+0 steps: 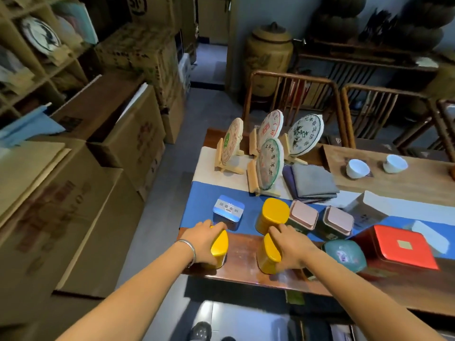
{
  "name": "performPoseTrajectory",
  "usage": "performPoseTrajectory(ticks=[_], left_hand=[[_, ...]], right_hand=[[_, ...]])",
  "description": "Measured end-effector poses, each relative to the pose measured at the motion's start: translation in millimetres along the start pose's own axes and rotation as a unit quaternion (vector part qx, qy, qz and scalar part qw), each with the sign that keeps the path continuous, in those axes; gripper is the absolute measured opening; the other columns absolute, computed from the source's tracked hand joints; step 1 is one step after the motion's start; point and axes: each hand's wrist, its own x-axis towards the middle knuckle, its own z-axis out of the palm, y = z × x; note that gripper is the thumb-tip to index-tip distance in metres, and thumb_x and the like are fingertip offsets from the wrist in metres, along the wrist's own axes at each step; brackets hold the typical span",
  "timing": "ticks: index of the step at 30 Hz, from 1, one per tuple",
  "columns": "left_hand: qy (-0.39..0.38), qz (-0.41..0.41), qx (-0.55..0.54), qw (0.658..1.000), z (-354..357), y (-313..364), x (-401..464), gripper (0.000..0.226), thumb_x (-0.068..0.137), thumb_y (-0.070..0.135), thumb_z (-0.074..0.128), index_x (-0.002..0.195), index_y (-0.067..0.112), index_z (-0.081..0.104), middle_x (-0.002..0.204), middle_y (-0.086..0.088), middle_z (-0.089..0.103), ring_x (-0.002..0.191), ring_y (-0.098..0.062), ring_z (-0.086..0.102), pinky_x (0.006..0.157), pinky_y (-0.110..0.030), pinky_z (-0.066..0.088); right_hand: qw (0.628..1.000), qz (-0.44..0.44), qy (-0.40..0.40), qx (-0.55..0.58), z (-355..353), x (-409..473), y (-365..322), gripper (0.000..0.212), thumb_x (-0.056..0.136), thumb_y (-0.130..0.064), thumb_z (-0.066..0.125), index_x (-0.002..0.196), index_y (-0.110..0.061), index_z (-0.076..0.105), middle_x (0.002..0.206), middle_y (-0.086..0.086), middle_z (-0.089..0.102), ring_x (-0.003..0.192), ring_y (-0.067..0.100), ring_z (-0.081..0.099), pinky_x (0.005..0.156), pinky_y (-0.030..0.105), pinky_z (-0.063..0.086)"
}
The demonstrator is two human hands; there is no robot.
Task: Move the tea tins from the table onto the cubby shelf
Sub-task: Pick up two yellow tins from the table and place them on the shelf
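Three yellow tea tins stand near the table's left front corner. My left hand (pixel 203 238) wraps the left yellow tin (pixel 219 247). My right hand (pixel 291 247) wraps the near yellow tin (pixel 268 254). Both tins rest on the wooden table (pixel 246 254). A third yellow tin (pixel 273 214) stands free just behind. Also on the table are a blue tin (pixel 228 210), two dark tins with pink lids (pixel 303 215) (pixel 337 221), a teal tin (pixel 346 253) and a flat red tin (pixel 403 246). The cubby shelf (pixel 37 57) is at the upper left.
Stacked cardboard boxes (pixel 81 188) fill the floor between the table and the shelf. Several tea cakes on wooden stands (pixel 268 163), folded cloths (pixel 311 182) and two white cups (pixel 357 168) sit farther back on the table. Wooden chairs (pixel 293 99) stand behind it.
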Motion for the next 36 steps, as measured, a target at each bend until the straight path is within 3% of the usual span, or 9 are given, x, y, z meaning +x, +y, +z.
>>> performPoseTrajectory(ticks=[4,7,11,14,17,23,28,32,36], left_hand=[[0.018,-0.036,-0.022,0.999,-5.4,-6.5,-23.2,0.088,0.056,0.062,0.067,0.127,0.043,0.021,0.116,-0.001,0.048,0.103,-0.024,0.051,0.077,-0.035,0.053],[0.035,-0.066,-0.038,0.996,-10.5,-9.4,-42.3,0.086,0.056,0.062,0.067,0.127,0.042,0.024,0.115,0.000,0.048,0.102,-0.024,0.051,0.078,-0.036,0.053],[0.069,-0.103,-0.076,0.989,-18.0,-13.9,-69.1,0.084,0.053,0.064,0.065,0.125,0.042,0.027,0.105,0.004,0.044,0.095,-0.020,0.049,0.071,-0.031,0.048],[0.092,-0.132,-0.101,0.982,-27.1,-22.4,-93.5,0.085,0.055,0.062,0.067,0.128,0.041,0.028,0.111,0.001,0.050,0.099,-0.022,0.053,0.078,-0.035,0.053],[0.135,-0.161,-0.102,0.972,-48.2,-39.2,-127.0,0.087,0.060,0.055,0.072,0.134,0.037,0.030,0.116,-0.003,0.054,0.101,-0.024,0.054,0.081,-0.034,0.051],[0.247,-0.267,-0.137,0.921,-105.9,-82.4,-237.2,0.091,0.054,0.052,0.075,0.127,0.030,0.025,0.099,-0.002,0.055,0.081,-0.023,0.054,0.064,-0.031,0.041],[0.309,-0.318,-0.151,0.884,-139.2,-116.4,-366.3,0.076,0.059,0.048,0.077,0.119,0.033,0.034,0.116,-0.001,0.055,0.096,-0.024,0.055,0.077,-0.039,0.051],[0.329,-0.365,-0.146,0.859,-149.0,-130.6,-476.7,0.076,0.056,0.053,0.074,0.119,0.041,0.034,0.114,0.000,0.055,0.097,-0.025,0.058,0.076,-0.042,0.054],[0.365,-0.425,-0.113,0.820,-138.8,-141.7,-586.0,0.079,0.057,0.051,0.075,0.125,0.039,0.037,0.108,0.007,0.053,0.090,-0.018,0.054,0.064,-0.026,0.046]], right_hand=[[0.999,-0.035,0.014,-0.018,-11.3,4.2,-6.4,0.092,0.054,-0.066,0.068,0.129,-0.023,0.035,0.118,0.005,0.048,0.097,0.017,0.045,0.073,0.029,0.046],[0.997,-0.058,0.032,-0.037,-18.2,9.8,-16.6,0.097,0.052,-0.068,0.064,0.131,-0.020,0.035,0.116,0.007,0.050,0.098,0.022,0.049,0.076,0.034,0.049],[0.994,-0.095,0.044,-0.042,-35.6,14.9,-35.0,0.083,0.050,-0.071,0.059,0.114,-0.021,0.042,0.098,0.003,0.050,0.084,0.018,0.045,0.063,0.031,0.044],[0.989,-0.130,0.062,-0.017,-57.0,20.9,-59.1,0.072,0.049,-0.070,0.058,0.103,-0.025,0.040,0.087,-0.001,0.046,0.079,0.019,0.045,0.056,0.031,0.040],[0.981,-0.174,0.081,-0.001,-92.0,28.1,-96.7,0.070,0.050,-0.068,0.061,0.102,-0.027,0.039,0.090,0.000,0.049,0.083,0.023,0.049,0.062,0.035,0.045],[0.950,-0.281,0.132,-0.015,-174.8,31.4,-205.5,0.091,0.049,-0.066,0.065,0.125,-0.025,0.038,0.109,0.004,0.058,0.096,0.027,0.056,0.073,0.037,0.049],[0.918,-0.362,0.162,-0.013,-227.1,7.7,-323.2,0.099,0.045,-0.069,0.063,0.130,-0.026,0.035,0.112,0.002,0.058,0.093,0.025,0.056,0.074,0.038,0.049],[0.891,-0.427,0.152,-0.014,-249.9,-22.6,-429.4,0.100,0.053,-0.066,0.066,0.138,-0.029,0.029,0.118,-0.002,0.053,0.098,0.023,0.054,0.073,0.036,0.047],[0.853,-0.502,0.141,-0.017,-256.0,-59.1,-541.2,0.098,0.057,-0.060,0.068,0.142,-0.036,0.025,0.129,0.000,0.052,0.099,0.024,0.056,0.076,0.040,0.052]])
